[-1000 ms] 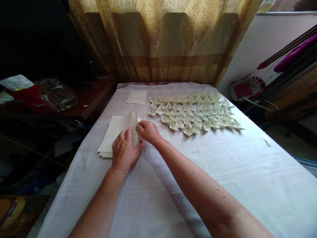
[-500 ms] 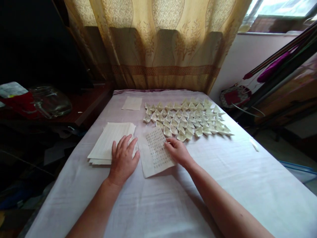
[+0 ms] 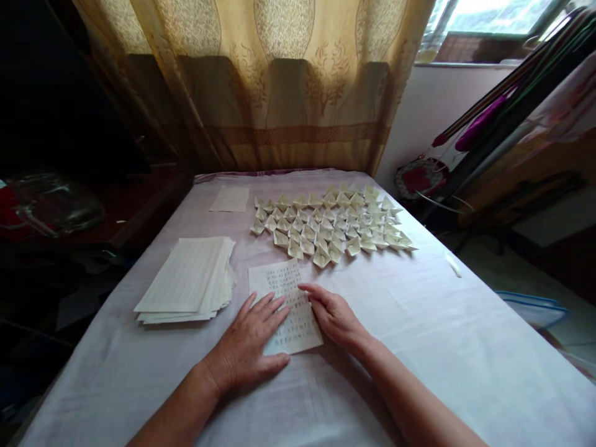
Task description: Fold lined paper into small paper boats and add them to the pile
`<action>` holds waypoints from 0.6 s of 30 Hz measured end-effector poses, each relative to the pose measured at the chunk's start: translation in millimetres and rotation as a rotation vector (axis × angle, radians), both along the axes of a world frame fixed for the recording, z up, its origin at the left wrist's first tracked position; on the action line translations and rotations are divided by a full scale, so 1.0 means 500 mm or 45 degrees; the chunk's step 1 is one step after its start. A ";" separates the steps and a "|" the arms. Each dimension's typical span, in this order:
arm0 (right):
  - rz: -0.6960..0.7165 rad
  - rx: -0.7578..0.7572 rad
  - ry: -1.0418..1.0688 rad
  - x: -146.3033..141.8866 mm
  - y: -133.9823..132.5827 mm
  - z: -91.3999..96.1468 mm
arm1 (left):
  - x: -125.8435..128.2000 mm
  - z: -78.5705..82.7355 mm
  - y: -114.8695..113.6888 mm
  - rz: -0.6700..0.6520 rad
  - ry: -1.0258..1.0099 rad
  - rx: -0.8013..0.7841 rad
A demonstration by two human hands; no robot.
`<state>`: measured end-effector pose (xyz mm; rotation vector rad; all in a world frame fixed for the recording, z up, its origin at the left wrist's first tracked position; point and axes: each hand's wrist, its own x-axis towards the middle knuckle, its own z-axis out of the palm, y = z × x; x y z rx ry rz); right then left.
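Note:
A sheet of paper (image 3: 291, 329) with handwritten characters lies on the white cloth in front of me. My left hand (image 3: 254, 335) rests flat across its lower left part, fingers spread and thumb apart. At the right edge of the sheet is my right hand (image 3: 333, 313), its fingers close together on that edge; the grip is partly hidden. To the left sits a stack of lined paper sheets (image 3: 179, 273), touched by neither hand. Beyond the written sheet, rows of small folded paper pieces (image 3: 321, 230) with pointed tips stand close together.
A single blank sheet (image 3: 230, 198) lies at the far left of the cloth-covered table (image 3: 400, 372). A small white object (image 3: 452, 265) is near the right edge. A glass jar (image 3: 56, 202) stands on dark furniture at left. A patterned curtain (image 3: 279, 93) hangs behind the table.
The written sheet has come nearer me and lies flatter. My left hand has left the stack's side and moved right onto the sheet. My right hand stays at its right edge. The view has shifted.

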<state>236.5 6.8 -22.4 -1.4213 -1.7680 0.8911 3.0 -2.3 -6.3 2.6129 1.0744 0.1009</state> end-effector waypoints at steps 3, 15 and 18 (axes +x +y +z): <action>0.199 0.110 0.017 0.026 -0.007 0.001 | 0.000 0.003 0.001 0.010 -0.047 0.053; 0.384 0.460 -0.776 0.033 -0.014 0.039 | -0.011 0.016 0.009 -0.029 -0.080 -0.019; 0.470 0.415 -0.663 0.041 -0.008 0.033 | -0.029 0.030 0.017 -0.064 -0.085 -0.160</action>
